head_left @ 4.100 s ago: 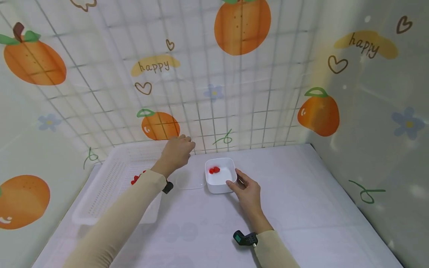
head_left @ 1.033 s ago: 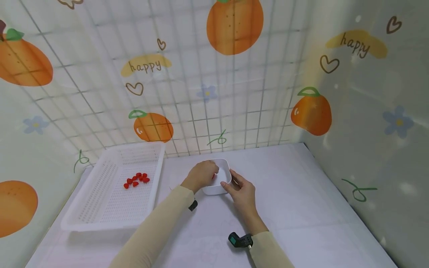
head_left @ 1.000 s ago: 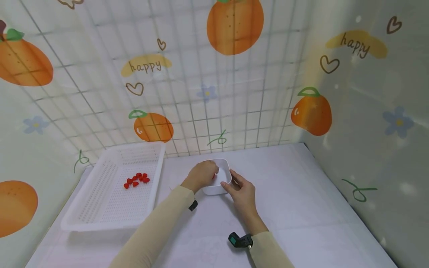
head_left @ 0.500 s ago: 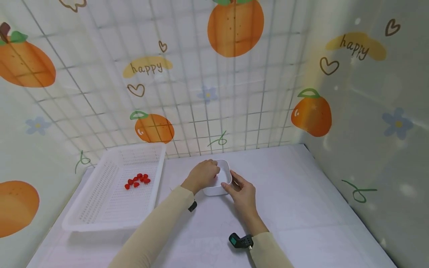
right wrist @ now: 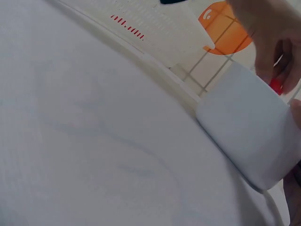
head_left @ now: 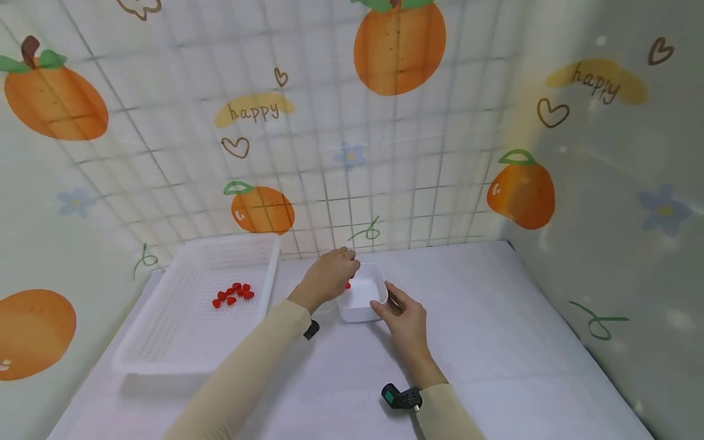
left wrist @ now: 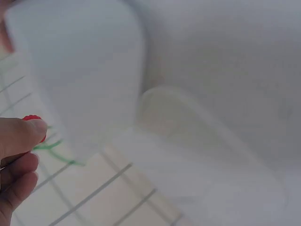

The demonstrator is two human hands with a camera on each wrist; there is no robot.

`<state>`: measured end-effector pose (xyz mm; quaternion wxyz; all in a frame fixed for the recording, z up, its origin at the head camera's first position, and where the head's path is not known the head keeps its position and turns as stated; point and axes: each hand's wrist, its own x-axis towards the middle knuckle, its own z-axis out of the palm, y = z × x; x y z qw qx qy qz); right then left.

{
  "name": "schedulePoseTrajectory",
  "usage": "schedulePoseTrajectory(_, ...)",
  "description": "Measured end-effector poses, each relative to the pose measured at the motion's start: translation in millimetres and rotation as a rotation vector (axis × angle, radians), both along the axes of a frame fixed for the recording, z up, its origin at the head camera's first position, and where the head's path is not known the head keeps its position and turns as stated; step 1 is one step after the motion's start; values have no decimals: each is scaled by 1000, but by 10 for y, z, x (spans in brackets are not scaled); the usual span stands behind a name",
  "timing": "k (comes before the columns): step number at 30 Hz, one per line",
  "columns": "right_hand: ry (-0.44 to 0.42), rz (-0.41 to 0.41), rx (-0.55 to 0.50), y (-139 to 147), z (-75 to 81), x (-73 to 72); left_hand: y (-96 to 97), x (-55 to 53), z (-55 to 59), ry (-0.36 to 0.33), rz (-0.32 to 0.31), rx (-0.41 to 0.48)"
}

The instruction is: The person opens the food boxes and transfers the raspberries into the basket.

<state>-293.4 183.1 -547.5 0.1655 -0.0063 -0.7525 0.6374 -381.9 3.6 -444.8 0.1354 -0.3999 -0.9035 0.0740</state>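
My left hand (head_left: 330,274) is over the left edge of a small white box (head_left: 360,313). Its thumb and forefinger pinch a small red berry-like piece (left wrist: 32,116), clearest in the left wrist view. Below that hand, a bit of red (head_left: 348,285) shows inside the box; the hand hides part of the interior. My right hand (head_left: 408,318) grips the box's right side, thumb at the rim and fingers along the outer wall. From the right wrist, the box's outer wall (right wrist: 244,127) appears upright on the table, with the left hand above its rim.
A white perforated basket (head_left: 165,369) stands at the left, holding several small red pieces (head_left: 231,300). A clear lid (head_left: 326,307) lies beside the box, partly behind the left hand. The white table (head_left: 495,342) meets a patterned curtain (head_left: 407,201) at the back.
My left hand, earlier over the basket side, came down into the box and has now risen slightly to its rim. The right hand keeps its grip on the box. The head view shifted slightly.
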Motion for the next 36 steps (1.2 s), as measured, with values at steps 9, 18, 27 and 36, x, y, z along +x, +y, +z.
schedulePoseTrajectory(9, 3, 11, 6, 21, -21, -43, -249, 53, 479, 29, 8, 70)
schedulePoseTrajectory(18, -16, 24, -34, 19, -38, -63, -867, 9, 711, 0, 112, 106)
schedulePoseTrajectory(27, -14, 29, -51, 3, -38, -57, -1640, -111, 691, -82, 268, 202)
schedulePoseTrajectory(36, 20, 36, -63, 8, -52, -73, -2164, -162, 411, -168, 382, 210)
